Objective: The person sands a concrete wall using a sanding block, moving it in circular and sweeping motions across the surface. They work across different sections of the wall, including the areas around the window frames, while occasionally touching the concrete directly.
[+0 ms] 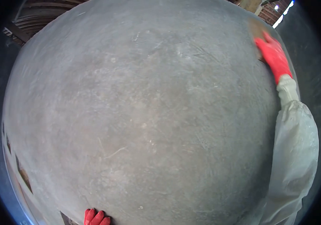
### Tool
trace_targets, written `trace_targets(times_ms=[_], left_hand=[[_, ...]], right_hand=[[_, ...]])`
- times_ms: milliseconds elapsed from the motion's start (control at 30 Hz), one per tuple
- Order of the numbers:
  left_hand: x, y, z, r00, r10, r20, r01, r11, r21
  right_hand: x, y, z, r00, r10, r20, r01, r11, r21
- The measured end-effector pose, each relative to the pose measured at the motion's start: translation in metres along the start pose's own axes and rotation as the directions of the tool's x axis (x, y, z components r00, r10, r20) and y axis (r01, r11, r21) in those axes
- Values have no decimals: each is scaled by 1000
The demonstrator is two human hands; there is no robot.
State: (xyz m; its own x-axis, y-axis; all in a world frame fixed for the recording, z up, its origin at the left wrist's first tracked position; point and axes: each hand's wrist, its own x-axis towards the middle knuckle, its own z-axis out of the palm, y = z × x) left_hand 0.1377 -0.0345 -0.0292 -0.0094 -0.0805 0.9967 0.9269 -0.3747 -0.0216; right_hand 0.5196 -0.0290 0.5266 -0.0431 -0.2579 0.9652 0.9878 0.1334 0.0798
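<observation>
A broad grey plastered-looking surface (pixel 141 112) fills most of the head view, with pale scuffs and fine scratches. At its upper right edge, my right hand (pixel 275 56) in a red rubber glove is closed on a brown flat block (pixel 257 32) pressed against the surface. Motion smears the block, so its exact kind does not show. Low in the view, my left hand (pixel 97 218), also red-gloved, rests its fingers on the surface's lower part, slightly apart, with nothing visible in them. The frame cuts off its palm.
Dark openings (pixel 23 173) line the lower left edge of the surface. Wooden roof beams (pixel 42 17) show at the upper left, and a post (pixel 251 5) at the upper right. A pale, wet-looking sleeve (pixel 295 150) covers my right arm.
</observation>
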Motion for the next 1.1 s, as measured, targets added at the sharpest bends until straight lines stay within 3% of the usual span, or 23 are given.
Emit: trace_targets(times_ms=[33, 100, 133, 200, 233, 333, 367, 400, 433, 533, 600, 667, 700, 767, 833, 867, 933, 1000, 1033, 1100], left_hand=[[0, 0, 0, 1000, 6, 0, -6, 1000, 2], [-2, -2, 0, 1000, 9, 17, -10, 999, 30], [-3, -3, -1, 999, 18, 32, -19, 999, 31], [-5, -6, -1, 999, 18, 29, -19, 999, 40], [-4, -7, -1, 1000, 16, 25, -17, 1000, 17], [-6, -8, 2, 1000, -3, 2, 4, 1000, -23], [-6, -3, 1, 1000, -6, -1, 6, 999, -32], [-5, -2, 0, 1000, -13, -8, 13, 999, -37], [-2, -3, -1, 1000, -5, -20, 4, 998, -56], [-1, -8, 1, 1000, -8, -10, 7, 994, -109], [-1, -11, -1, 1000, 3, -2, -3, 983, -186], [-4, -11, -2, 1000, 0, 24, 5, 977, -212], [-6, -13, -2, 999, -1, 39, 9, 980, -198], [-14, -23, -3, 999, 33, 40, -21, 960, -280], [-21, -38, -11, 994, 83, 74, -50, 928, -370], [-23, -48, -16, 988, 130, 81, -79, 885, -458], [-23, -79, -34, 988, 130, 82, -77, 881, -467], [-13, -118, -51, 998, -30, -50, 10, 934, -358], [-14, -140, -59, 995, -93, -34, 78, 949, -306], [-15, -178, -73, 975, -221, -31, 210, 956, -207]], right_hand=[[-14, -43, 6, 975, -217, -49, 214, 974, -68], [-47, -129, -1, 963, -269, 6, 266, 953, 147], [-56, -137, 1, 966, -257, 15, 251, 953, 171], [-64, -148, 3, 894, -441, -76, 447, 891, 82], [-59, -141, 0, 935, -351, -50, 354, 929, 103], [-28, -44, 10, 982, -175, -66, 176, 984, 7], [-24, 6, 7, 995, -28, -94, 26, 999, -23], [-4, 57, 1, 991, 130, 21, -131, 987, 89], [6, 105, 9, 959, 282, -23, -276, 950, 147], [53, 198, 61, 917, 238, -320, -262, 965, -33], [26, 72, 49, 964, 199, -174, -181, 977, 113], [6, -58, 47, 999, -15, -46, 19, 996, 90], [-27, -143, 41, 990, -99, -104, 104, 993, 47], [-69, -253, 45, 957, -267, -111, 268, 963, -7], [-113, -325, 19, 961, -268, -74, 269, 963, 16], [-123, -345, 13, 958, -282, -54, 284, 958, 36], [-88, -302, 25, 955, -292, -52, 293, 956, 12], [-45, -220, 32, 954, -300, -16, 298, 951, -84], [-33, -191, 34, 951, -309, 2, 307, 942, -137], [-28, -201, 26, 956, -293, 22, 293, 944, -153]])
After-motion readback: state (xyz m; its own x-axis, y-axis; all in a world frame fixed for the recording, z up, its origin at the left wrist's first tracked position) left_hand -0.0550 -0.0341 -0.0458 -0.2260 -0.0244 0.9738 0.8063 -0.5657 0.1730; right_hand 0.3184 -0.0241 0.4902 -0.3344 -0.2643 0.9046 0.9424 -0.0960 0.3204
